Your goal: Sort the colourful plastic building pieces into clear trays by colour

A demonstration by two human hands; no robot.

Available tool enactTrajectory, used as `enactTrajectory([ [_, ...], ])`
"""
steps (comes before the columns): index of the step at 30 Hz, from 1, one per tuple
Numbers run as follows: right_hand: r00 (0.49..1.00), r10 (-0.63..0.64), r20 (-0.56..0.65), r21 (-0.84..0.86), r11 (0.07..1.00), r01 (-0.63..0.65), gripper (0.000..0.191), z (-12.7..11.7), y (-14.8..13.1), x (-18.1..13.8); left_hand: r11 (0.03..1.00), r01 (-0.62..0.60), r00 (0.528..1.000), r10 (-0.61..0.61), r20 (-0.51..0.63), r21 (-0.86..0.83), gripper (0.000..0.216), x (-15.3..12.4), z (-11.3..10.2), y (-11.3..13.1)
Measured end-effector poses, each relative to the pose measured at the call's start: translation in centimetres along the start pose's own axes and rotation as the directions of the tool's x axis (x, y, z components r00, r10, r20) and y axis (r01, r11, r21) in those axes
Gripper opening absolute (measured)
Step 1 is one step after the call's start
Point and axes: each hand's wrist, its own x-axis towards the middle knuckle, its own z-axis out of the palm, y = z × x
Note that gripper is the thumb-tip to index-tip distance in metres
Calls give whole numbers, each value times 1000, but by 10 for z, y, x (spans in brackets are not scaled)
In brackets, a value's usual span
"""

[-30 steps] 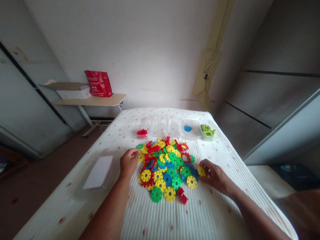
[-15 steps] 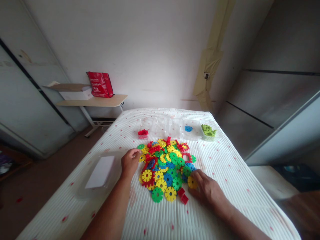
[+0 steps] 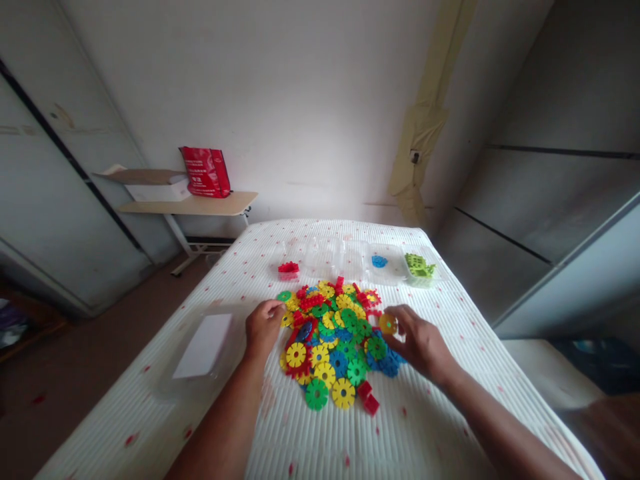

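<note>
A heap of notched plastic discs (image 3: 344, 393) in yellow, green and blue lies on the table, with red pieces (image 3: 369, 399) mixed in. My right hand (image 3: 417, 343) pinches a yellow notched disc (image 3: 388, 324) between thumb and fingers, at the right side of the heap. Blue discs (image 3: 389, 363) lie just below that hand. At the heap's left edge is my left hand (image 3: 264, 327), its fingers pressed together near a green disc (image 3: 284, 296). Whatever those fingers may hold is hidden.
Behind the heap stand clear containers: one with red pieces (image 3: 289, 268), one with blue discs (image 3: 379, 261), one with green pieces (image 3: 420, 265). A clear tray with a white card (image 3: 204, 347) lies at left. Beyond stands a side table (image 3: 235, 203) with a red bag (image 3: 207, 172).
My right hand has lifted the yellow disc from the right edge of the heap and moved away from me, uncovering blue discs. My left hand stays almost in place.
</note>
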Motion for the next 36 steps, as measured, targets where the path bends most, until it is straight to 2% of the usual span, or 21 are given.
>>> enactTrajectory([
  [3, 993, 28, -115, -37, 999, -33, 29, -1, 18, 45, 1000, -2, 1000, 2, 0, 3, 28, 0, 0, -2],
  [8, 954, 161, -252, -120, 973, -196, 32, 2, 41, 106, 1000, -9, 1000, 9, -4, 17, 27, 1, 2, -5],
  [13, 970, 199, -139, -190, 956, -223, 33, 12, 31, 140, 999, -14, 1000, 13, 2, 39, 26, 1, 1, -2],
  [18, 964, 265, -27, -266, 928, -262, 37, 28, 13, 162, 999, -16, 1000, 17, -12, 39, 24, -1, -1, 2],
  [21, 970, 241, -35, -250, 938, -242, 34, 32, 10, 159, 999, -23, 1000, 23, -13, 33, 24, -1, -2, 3],
  [24, 991, 131, -41, -170, 976, -136, 24, 32, 9, 140, 999, -24, 1000, 25, -9, 31, 24, -1, -2, 3],
  [27, 999, 5, 43, -53, 999, -3, 22, 34, 7, 112, 999, -25, 1000, 25, -2, 31, 25, 0, -2, 3],
  [29, 993, -40, 111, -17, 999, 42, 22, 38, 6, 93, 999, -29, 1000, 29, -1, 32, 25, -1, -2, 4],
  [32, 979, -47, 200, -39, 998, 56, 24, 46, 5, 71, 999, -28, 1000, 28, -6, 29, 25, -1, -1, 3],
  [36, 970, -1, 244, -70, 997, 18, 25, 48, 5, 56, 999, -42, 999, 43, -13, 12, 25, -1, -1, 2],
])
